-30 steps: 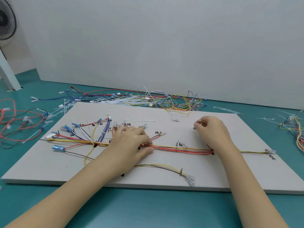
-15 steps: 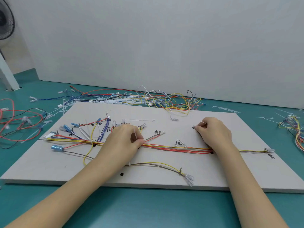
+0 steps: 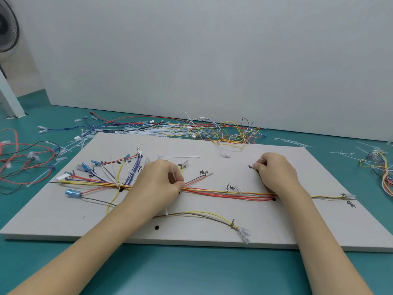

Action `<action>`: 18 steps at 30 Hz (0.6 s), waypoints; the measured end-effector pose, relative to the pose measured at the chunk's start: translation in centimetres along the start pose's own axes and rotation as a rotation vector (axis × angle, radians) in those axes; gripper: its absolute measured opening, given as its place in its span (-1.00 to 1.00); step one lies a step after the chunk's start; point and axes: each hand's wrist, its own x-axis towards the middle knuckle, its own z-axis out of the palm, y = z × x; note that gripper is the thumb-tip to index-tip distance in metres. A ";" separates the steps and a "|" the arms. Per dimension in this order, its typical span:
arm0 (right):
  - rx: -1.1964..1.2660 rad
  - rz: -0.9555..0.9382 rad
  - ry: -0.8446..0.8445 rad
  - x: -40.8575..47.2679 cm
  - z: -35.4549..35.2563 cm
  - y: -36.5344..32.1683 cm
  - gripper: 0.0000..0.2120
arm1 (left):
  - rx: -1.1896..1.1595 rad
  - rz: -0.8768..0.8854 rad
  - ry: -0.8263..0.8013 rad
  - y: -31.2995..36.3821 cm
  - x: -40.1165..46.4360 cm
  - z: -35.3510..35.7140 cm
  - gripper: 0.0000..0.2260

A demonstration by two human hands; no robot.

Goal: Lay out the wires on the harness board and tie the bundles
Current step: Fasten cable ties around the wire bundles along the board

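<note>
Harness board layout, head view

The harness board lies flat on the table, near its front edge. The main wire bundle runs left to right across the board's middle; the left hand rests on it left of centre, the right hand at its right part. A loose wire pile lies behind the board, against the wall. Further wires lie left of the board.

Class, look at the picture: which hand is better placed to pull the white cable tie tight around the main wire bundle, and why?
Left hand: it already pinches the cable tie at the bundle. The right hand holds a connector farther along.
</note>
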 end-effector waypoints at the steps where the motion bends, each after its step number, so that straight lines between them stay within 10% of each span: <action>1: -0.005 -0.002 -0.005 -0.1 0.0 0.0 -0.85 | 0.005 -0.006 0.008 -0.1 -0.1 0.0 -0.88; 13: 0.171 -0.006 0.089 -1.1 -0.1 -0.5 -0.76 | 0.287 0.379 0.301 0.3 -1.1 0.7 -0.61; 18: 0.752 -0.038 0.084 -2.1 -1.0 -3.3 -0.65 | 0.259 0.709 0.316 3.5 -1.3 1.4 -0.77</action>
